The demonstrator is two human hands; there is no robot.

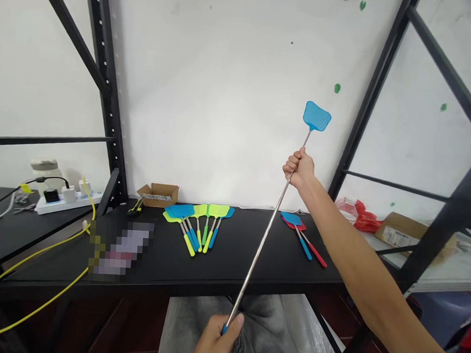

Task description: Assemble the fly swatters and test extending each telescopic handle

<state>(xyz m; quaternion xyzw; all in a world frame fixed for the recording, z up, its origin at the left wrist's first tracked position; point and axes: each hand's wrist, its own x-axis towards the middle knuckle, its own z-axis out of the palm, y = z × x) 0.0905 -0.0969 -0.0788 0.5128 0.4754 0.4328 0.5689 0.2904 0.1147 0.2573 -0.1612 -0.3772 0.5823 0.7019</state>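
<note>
A blue fly swatter with a long, drawn-out metal rod stretches diagonally across the view, its head up against the white wall behind. Low in the middle, my left hand is closed around its blue handle end. My right hand grips the rod just below the head, fingers wrapped round it. On the black table, several yellow, green and blue swatters lie fanned out with their rods short. To the right of them, a blue swatter lies partly over a red swatter.
A small open cardboard box stands at the table's back left. Black metal posts frame both sides. Yellow cable loops at the left, near a power strip. Beyond the right post are a red bag and a larger carton.
</note>
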